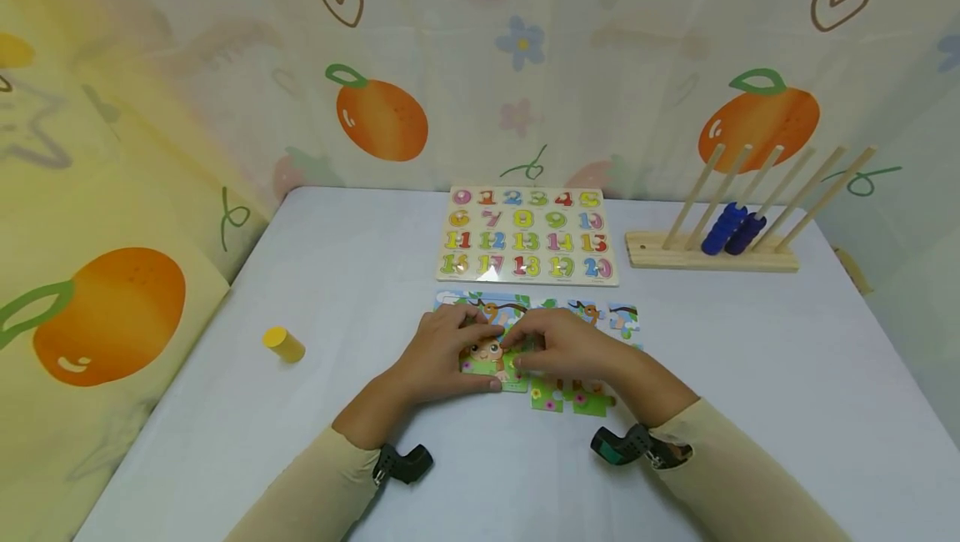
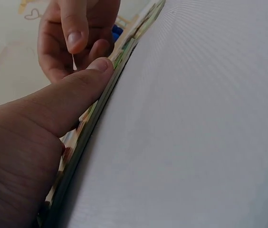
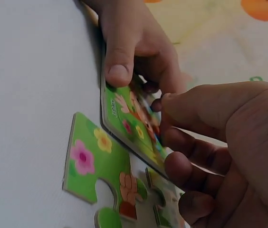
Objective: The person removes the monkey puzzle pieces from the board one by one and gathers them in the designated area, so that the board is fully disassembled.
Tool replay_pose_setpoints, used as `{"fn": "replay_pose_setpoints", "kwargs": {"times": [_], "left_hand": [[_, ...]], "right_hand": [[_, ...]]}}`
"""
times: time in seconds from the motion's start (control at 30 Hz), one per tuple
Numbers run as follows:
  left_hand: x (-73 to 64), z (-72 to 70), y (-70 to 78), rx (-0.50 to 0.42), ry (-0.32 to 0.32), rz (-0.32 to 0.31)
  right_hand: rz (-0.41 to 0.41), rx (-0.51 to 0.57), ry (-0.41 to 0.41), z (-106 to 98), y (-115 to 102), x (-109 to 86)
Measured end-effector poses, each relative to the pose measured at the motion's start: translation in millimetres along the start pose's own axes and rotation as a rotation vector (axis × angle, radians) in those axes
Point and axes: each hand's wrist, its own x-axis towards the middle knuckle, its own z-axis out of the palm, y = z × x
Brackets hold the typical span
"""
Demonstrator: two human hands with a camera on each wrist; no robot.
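Observation:
A small picture puzzle board (image 1: 516, 386) with a cartoon animal on green lies on the table. My left hand (image 1: 442, 350) rests over its left side, thumb along the near edge in the left wrist view and fingers reaching over the picture. From the right, my right hand (image 1: 566, 346) hovers at the board, thumb and fingers loosely bent, fingertips close to the left fingertips. No piece shows between its fingers (image 3: 179, 166). Loose puzzle pieces (image 1: 590, 402) lie right of the board, partly under the right hand; one flowered piece (image 3: 84, 159) is near the board's corner.
Behind the puzzle lies a wooden number board (image 1: 525, 229). To its right stands a peg rack (image 1: 645, 252) with dark blue beads (image 1: 723, 229) on two of its pegs. A yellow cylinder (image 1: 285, 344) lies at the left. A fruit-patterned curtain (image 1: 450, 42) hangs behind the table.

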Motion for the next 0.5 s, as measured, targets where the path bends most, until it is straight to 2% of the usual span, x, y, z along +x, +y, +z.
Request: {"fn": "replay_pose_setpoints", "kwargs": {"times": [0.37, 0.5], "left_hand": [[-0.7, -0.2, 0.5, -0.005, 0.009, 0.011], [-1.1, -0.3, 0.1, -0.006, 0.011, 0.011]], "right_hand": [[-0.003, -0.087, -0.102, 5, -2, 13.1], [-0.003, -0.116, -0.112, 5, -3, 14.2]]}}
